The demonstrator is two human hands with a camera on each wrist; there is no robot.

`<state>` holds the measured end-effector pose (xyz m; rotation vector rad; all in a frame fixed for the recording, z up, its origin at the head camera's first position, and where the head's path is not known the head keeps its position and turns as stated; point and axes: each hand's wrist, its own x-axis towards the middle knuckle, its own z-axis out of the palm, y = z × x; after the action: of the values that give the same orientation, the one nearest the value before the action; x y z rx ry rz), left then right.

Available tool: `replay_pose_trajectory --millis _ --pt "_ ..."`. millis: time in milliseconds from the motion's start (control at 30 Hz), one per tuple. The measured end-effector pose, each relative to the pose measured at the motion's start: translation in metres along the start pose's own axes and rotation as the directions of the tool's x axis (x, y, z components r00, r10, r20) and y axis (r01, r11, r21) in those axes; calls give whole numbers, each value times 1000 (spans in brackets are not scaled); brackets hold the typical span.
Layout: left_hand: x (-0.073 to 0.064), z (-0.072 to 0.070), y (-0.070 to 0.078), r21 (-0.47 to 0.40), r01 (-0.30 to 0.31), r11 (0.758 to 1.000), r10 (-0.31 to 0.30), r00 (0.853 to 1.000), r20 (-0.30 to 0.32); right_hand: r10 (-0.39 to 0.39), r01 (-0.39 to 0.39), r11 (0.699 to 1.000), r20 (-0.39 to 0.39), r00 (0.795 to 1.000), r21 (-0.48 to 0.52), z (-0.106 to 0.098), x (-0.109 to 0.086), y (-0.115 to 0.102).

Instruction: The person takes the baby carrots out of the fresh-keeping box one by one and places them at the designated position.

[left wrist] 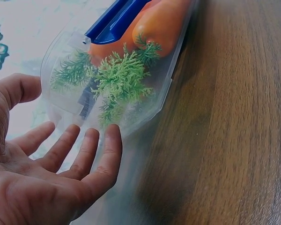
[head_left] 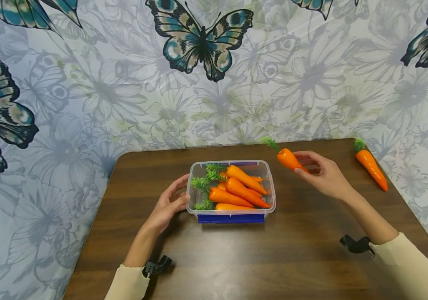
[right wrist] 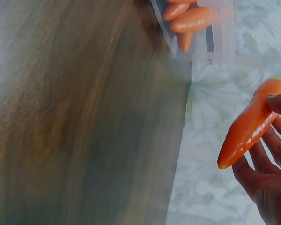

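A clear plastic container point(head_left: 195, 166) with a blue clip on its front wall stands on the table, holding several orange carrots point(head_left: 230, 196) with green leafy tops. My left hand point(head_left: 170, 200) rests at the container's left side; in the left wrist view its fingers point(left wrist: 110, 150) are loosely extended along the clear wall and the thumb is at the rim. To the right of the container, my right hand point(head_left: 324, 175) pinches another carrot point(head_left: 289, 159) between thumb and fingers. That carrot's green top points up and left, above the table.
One more carrot point(head_left: 372, 168) lies near the right edge of the brown wooden table point(head_left: 214, 262). Behind the table hangs a pale floral cloth point(head_left: 229, 104) printed with butterflies. Each wrist wears a black strap point(head_left: 156, 266).
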<state>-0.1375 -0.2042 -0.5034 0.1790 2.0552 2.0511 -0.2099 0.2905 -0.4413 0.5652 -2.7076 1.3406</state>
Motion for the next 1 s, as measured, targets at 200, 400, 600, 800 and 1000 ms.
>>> replay_pose_trajectory --millis 200,400,600,800,1000 --pt "-1 0 0 7 -3 1000 3 1000 -1 15 -15 1000 -27 1000 3 -8 -4 12" --pt "-3 -1 0 15 -4 1000 4 1000 -5 59 -60 998 -37 998 -7 -15 -8 23" --pt "-3 0 0 27 0 1000 0 1000 -9 85 -86 996 -55 995 -30 -23 -12 38" --pt "-2 -1 1 36 5 999 -5 1000 -12 84 -89 994 -72 994 -58 -31 -19 58" --pt "-2 0 -1 42 5 999 -4 1000 -10 115 -124 987 -91 989 -100 -39 -27 76"
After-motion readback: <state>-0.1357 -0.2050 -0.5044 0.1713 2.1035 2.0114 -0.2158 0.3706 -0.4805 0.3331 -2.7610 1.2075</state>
